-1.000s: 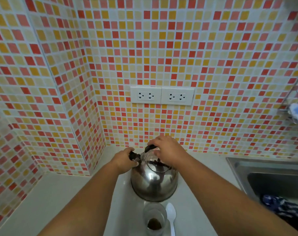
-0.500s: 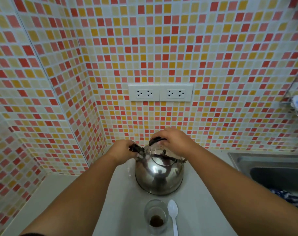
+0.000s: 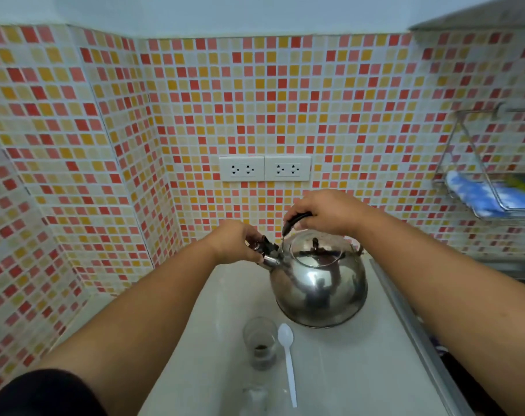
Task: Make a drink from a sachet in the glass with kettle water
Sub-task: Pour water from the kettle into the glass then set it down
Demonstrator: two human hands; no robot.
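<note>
A shiny steel kettle (image 3: 318,286) stands on the white counter (image 3: 345,370). My right hand (image 3: 324,211) is closed around its black handle above the lid. My left hand (image 3: 234,241) pinches the black cap at the tip of the spout on the kettle's left side. In front of the kettle stands a small clear glass (image 3: 259,340) with dark powder at its bottom. A white plastic spoon (image 3: 287,358) lies just right of the glass, bowl toward the kettle. No sachet is visible.
Mosaic-tiled walls close in behind and on the left, with two white sockets (image 3: 264,168) above the kettle. A wire rack (image 3: 492,178) holding a blue cloth hangs at the right. The sink's steel edge (image 3: 411,331) runs along the counter's right side.
The view has tilted upward, so the kettle, glass and spoon sit lower and further right in the frame. Both hands keep their holds on the handle and the spout cap.
</note>
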